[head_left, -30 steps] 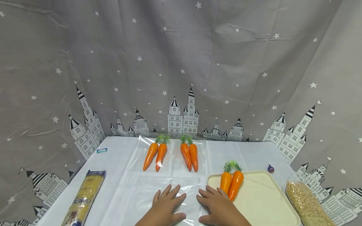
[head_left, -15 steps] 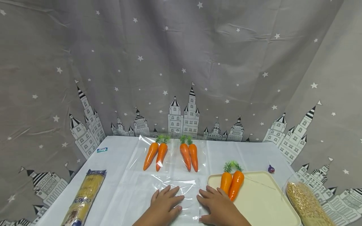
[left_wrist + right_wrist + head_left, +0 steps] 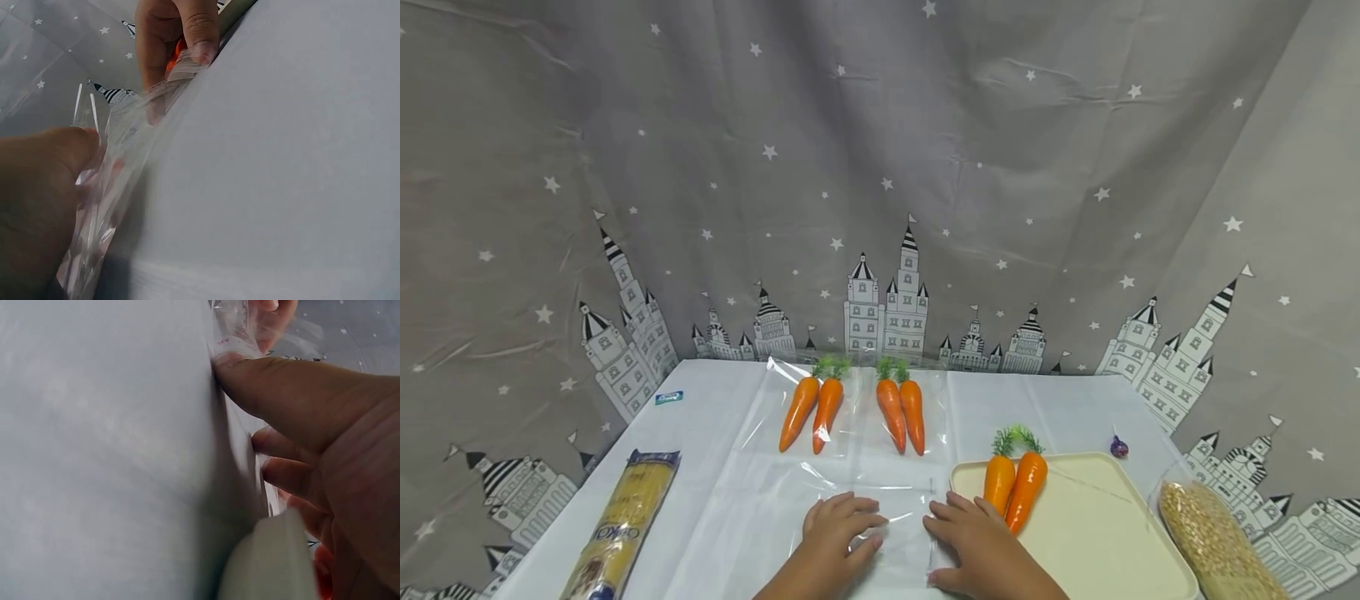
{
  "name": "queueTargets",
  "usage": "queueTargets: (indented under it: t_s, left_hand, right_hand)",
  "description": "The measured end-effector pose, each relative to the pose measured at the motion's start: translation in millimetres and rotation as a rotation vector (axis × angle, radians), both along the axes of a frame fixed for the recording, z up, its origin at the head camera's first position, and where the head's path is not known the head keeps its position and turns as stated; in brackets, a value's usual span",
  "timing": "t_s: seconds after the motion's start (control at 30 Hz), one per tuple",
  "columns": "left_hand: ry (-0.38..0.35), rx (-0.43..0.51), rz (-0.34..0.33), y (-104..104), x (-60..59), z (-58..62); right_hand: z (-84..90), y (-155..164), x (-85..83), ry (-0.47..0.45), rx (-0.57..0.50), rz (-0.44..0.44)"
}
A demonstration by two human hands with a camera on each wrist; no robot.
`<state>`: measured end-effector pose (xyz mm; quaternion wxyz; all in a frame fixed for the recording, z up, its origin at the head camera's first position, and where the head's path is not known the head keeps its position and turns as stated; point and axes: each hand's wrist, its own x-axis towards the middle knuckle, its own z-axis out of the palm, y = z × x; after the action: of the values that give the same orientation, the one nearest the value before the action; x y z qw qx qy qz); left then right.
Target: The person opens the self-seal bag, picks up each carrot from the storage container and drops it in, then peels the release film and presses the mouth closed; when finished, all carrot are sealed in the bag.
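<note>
A clear plastic bag (image 3: 898, 500) lies on the white table in front of the person, wrinkled near both hands. The left hand (image 3: 835, 542) is on it with fingers bent, and plastic bunches up between its thumb (image 3: 81, 147) and fingers in the left wrist view. The right hand (image 3: 981, 546) rests spread at the bag's right edge; its thumb (image 3: 262, 378) touches the film there. Just beyond the right hand, two orange carrots (image 3: 1026, 492) with green tops lie on the left part of a cream tray (image 3: 1105, 542). The left fingertips are partly hidden behind plastic.
Two clear bags, a left bag (image 3: 760, 417) and a right bag (image 3: 936, 408), each with two carrots, lie at the back. A spaghetti pack (image 3: 625, 525) is at left, with a small blue-green packet (image 3: 669, 397) behind. A purple wrapped item (image 3: 1118, 447) and a bag of grains (image 3: 1213, 542) are at right.
The left hand's fingers have bent and drawn slightly back, and the bag's upper layer has slid toward the person and wrinkled. The right hand has hardly moved. The far right bagged carrots shifted slightly.
</note>
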<state>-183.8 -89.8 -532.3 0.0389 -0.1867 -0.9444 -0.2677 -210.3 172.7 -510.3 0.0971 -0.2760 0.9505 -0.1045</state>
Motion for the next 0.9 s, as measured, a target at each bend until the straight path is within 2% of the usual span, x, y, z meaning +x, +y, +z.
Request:
queueTargets:
  t_s: [0.1,0.3,0.5,0.6,0.73,0.9]
  left_hand:
    - [-0.003,0.012,-0.006,0.5,-0.5,2.5]
    - [0.033,0.025,-0.022,0.5,0.2,3.2]
    - [0.019,0.04,-0.029,-0.4,-0.3,2.3]
    - [0.024,0.042,-0.028,-0.9,-0.6,1.8]
    - [0.052,0.047,-0.017,-2.2,-0.8,0.8]
    - [0.014,0.055,-0.012,-2.1,-1.3,3.2]
  right_hand:
    - [-0.6,0.5,-1.6,-0.031,-0.024,-0.026]
    - [-1.3,4.5,-1.4,-0.012,-0.098,-0.031]
    - [7.9,12.7,0.0,-0.106,-0.327,-0.14]
    - [12.6,19.6,-0.3,-0.063,-0.411,-0.167]
    - [17.2,31.7,-3.0,0.011,-0.473,-0.239]
    - [20.4,59.8,-10.8,0.122,-0.504,-0.362]
